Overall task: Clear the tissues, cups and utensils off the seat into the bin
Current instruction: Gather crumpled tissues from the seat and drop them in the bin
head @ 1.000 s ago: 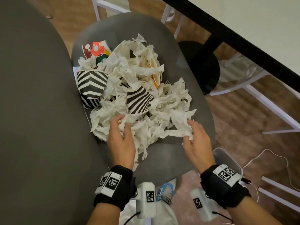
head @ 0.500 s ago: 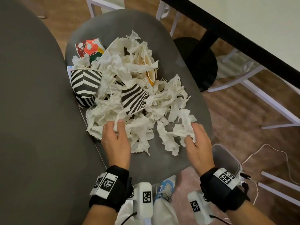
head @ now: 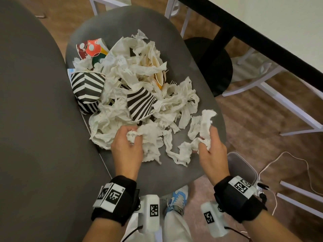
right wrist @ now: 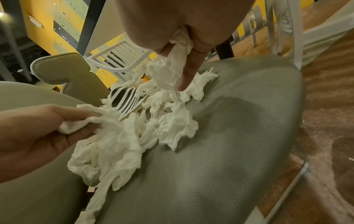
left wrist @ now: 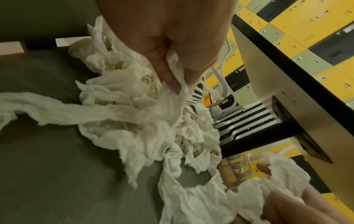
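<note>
A heap of crumpled white tissues [head: 138, 81] lies on the grey seat [head: 201, 79], mixed with two black-and-white striped cups [head: 87, 88] [head: 141, 103], a red patterned cup [head: 90, 49] and pale utensils [head: 158, 74]. At the heap's near edge, my left hand [head: 126, 144] grips a bunch of tissue [left wrist: 134, 109]. My right hand [head: 208, 145] grips another wad of tissue [head: 202, 126] at the seat's right side, seen hanging from the fingers [right wrist: 189, 60] in the right wrist view. A grey bin [head: 243, 168] stands on the floor under the seat's near right corner.
A second grey seat [head: 35, 119] fills the left. A table with a black edge [head: 262, 42] and round black base [head: 215, 67] stands at the right. White chair frames [head: 288, 109] and a white cable [head: 293, 163] lie on the wooden floor. My shoe [head: 176, 198] is below.
Both hands have closed on tissues and drawn them toward the seat's near edge. The right hand's wad has separated from the heap.
</note>
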`<state>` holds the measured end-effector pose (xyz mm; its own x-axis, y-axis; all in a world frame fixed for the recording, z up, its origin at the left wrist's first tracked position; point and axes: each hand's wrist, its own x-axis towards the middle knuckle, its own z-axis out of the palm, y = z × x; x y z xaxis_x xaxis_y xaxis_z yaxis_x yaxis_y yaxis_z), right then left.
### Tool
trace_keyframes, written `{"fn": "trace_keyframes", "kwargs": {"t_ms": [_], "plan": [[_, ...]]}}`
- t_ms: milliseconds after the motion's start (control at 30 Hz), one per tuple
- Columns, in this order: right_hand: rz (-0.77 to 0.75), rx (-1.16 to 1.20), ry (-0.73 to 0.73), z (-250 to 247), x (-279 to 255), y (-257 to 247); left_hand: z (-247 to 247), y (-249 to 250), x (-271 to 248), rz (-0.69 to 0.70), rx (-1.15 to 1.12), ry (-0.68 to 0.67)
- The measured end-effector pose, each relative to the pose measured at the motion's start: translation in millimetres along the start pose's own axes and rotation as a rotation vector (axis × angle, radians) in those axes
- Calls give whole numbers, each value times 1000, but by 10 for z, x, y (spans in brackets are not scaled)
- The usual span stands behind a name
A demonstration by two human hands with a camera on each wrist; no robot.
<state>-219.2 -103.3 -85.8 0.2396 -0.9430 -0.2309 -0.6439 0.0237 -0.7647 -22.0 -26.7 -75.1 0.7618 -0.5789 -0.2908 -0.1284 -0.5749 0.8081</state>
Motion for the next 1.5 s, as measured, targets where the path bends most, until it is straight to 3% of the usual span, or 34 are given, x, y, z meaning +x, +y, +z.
{"fn": "trace_keyframes", "kwargs": {"t_ms": [333, 467, 567, 700, 767, 867, 1000, 1133, 1400, 1500], "plan": [[19, -44, 4, -48, -12, 2, -37, 138, -15, -77, -246, -43], [40, -158, 57, -54, 24, 71, -38, 84, 22, -116, -169, -32], [-16, -245, -74, -101, 4, 112, -19, 57, 32, -82, -10, -21], [21, -408, -215, -165, -35, 123, -1, 34, 5, -72, -62, -65], [81, -383, -227, -187, -47, 178, 17, 51, -12, -74, -58, -54], [167, -197, -191, -216, -65, 188, 30, 126, -63, -152, -236, -81], [311, -13, -291, -284, -81, 110, 4, 97, -101, -57, -112, -146], [214, -265, -327, -273, -91, 168, 47, 81, -161, -15, 36, -220], [244, -50, -243, -352, -251, 246, 299, 223, -373, -85, -54, -413], [244, -67, -184, -476, -318, 283, 450, 281, -458, 52, 105, -465]]}}
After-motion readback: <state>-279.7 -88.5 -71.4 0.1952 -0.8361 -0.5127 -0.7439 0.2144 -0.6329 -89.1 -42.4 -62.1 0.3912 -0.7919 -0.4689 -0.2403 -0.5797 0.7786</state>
